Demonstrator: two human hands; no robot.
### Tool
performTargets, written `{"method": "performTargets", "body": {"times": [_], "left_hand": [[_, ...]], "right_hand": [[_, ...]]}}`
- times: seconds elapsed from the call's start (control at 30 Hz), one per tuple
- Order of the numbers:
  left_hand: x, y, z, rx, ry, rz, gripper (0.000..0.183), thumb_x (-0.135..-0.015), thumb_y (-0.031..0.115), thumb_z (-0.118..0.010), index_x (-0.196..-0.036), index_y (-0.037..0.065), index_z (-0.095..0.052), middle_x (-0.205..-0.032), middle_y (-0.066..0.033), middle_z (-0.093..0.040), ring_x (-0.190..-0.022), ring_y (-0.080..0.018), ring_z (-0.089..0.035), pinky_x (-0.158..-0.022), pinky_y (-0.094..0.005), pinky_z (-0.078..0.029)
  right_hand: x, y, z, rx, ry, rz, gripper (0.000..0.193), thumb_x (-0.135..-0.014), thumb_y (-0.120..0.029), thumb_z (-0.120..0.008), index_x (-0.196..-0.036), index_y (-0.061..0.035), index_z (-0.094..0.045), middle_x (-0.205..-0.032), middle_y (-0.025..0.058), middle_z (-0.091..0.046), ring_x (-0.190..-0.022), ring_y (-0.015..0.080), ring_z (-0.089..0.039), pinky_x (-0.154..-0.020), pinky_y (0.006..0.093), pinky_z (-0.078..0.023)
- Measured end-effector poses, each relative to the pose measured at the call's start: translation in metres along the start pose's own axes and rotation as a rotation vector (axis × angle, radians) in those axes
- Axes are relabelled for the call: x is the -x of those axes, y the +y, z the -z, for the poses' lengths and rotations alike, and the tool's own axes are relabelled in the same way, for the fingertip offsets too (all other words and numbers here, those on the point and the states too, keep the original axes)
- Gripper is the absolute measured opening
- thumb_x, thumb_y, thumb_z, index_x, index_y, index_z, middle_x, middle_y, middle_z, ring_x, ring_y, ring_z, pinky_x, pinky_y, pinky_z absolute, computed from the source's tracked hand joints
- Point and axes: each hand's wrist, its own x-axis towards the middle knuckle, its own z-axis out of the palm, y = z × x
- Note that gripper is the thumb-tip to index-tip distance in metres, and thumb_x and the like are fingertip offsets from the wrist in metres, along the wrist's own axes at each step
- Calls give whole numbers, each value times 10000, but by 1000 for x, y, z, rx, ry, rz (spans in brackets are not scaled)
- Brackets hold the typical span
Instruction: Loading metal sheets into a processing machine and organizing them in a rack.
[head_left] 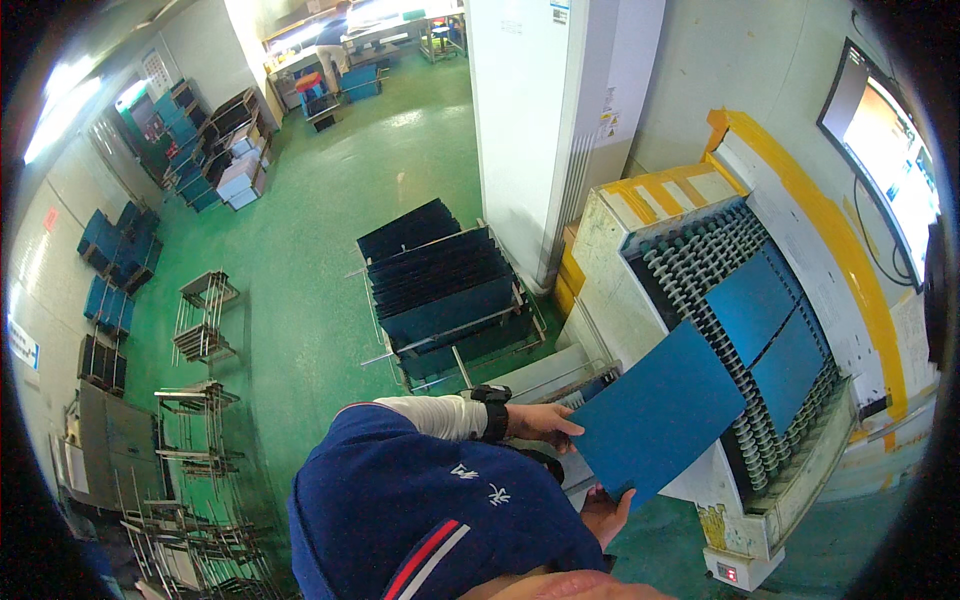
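Note:
A large blue rectangular panel (660,415) is held out flat in front of me. My left hand (542,424) grips its near upper corner, thumb on top, with a dark band round the wrist. Lower down, my right hand (607,512) pinches the near lower edge, its thumb on the face and its other fingers partly hidden beneath. The panel's far end reaches over the roller conveyor (690,265). On those rollers lie two more blue panels, an upper one (752,303) and a lower one (795,372), with a narrow gap between them.
Left of the conveyor, a metal rack (455,345) on the floor holds several dark blue panels upright. A white pillar (530,120) stands behind it. Bare metal racks (205,315) line the left side. A screen (885,150) hangs at right. Someone (330,50) stands far back by a bench.

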Motion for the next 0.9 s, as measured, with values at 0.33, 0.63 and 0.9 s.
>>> {"method": "performTargets", "body": {"times": [0.33, 0.63, 0.9], "left_hand": [[-6, -5, 3, 21, -24, -31, 311, -881, 247, -636, -1092, 44, -532, -902, -49, -653, -745, -128, -626, -688, -272, -511], [-12, -10, 11, -4, -54, -21, 302, -892, 245, -622, -1101, 45, -533, -928, -44, -644, -772, -128, -627, -700, -272, -508], [-4, -3, 2, 0, -2, -13, 335, -877, 249, -645, -1100, 51, -493, -897, -54, -637, -767, -133, -632, -696, -267, -516]], "right_hand": [[-8, 2, 11, 14, -3, -13, 486, -834, -491, -629, -1102, -94, -544, -856, 54, -596, -761, 192, -555, -697, 307, -439], [-10, 1, 13, -18, -16, -19, 466, -903, -447, -545, -1119, -36, -500, -940, 117, -570, -807, 235, -525, -725, 345, -445], [1, -2, -2, -28, -12, -49, 451, -861, -467, -604, -1082, -77, -554, -876, 58, -606, -744, 195, -564, -673, 307, -453]]}}
